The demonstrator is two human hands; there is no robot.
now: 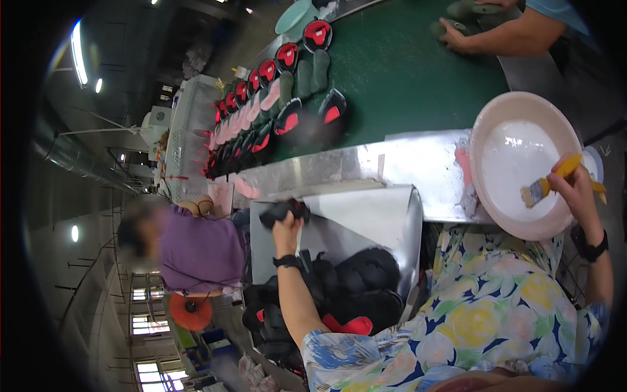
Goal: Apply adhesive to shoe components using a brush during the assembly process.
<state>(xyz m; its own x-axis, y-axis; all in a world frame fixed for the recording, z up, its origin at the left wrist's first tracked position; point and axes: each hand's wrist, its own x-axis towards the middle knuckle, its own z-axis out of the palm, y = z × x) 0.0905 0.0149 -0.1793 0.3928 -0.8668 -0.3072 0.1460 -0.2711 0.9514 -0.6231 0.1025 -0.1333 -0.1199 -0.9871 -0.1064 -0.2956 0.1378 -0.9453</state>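
My left hand [286, 235] is closed around a black shoe upper [273, 214], held over a bin with a white inner panel [366, 206]. Below that hand, a pile of dark shoe uppers [366, 271] fills much of the bin, some showing red lining. My right hand [578, 193] grips a paintbrush [538, 191] with a yellow handle. Its pale bristles are above a pinkish basin [486, 130] that holds white liquid [513, 160]. Whether the bristles touch the liquid, I cannot tell.
A metal ledge [418, 170] borders the green conveyor belt [398, 72]. Several red-and-black shoe uppers [287, 57], pink insoles [245, 121] and green insoles [320, 72] line its left side. A co-worker's hands [457, 39] handle dark green pieces across the belt. Someone in purple [202, 251] is at left.
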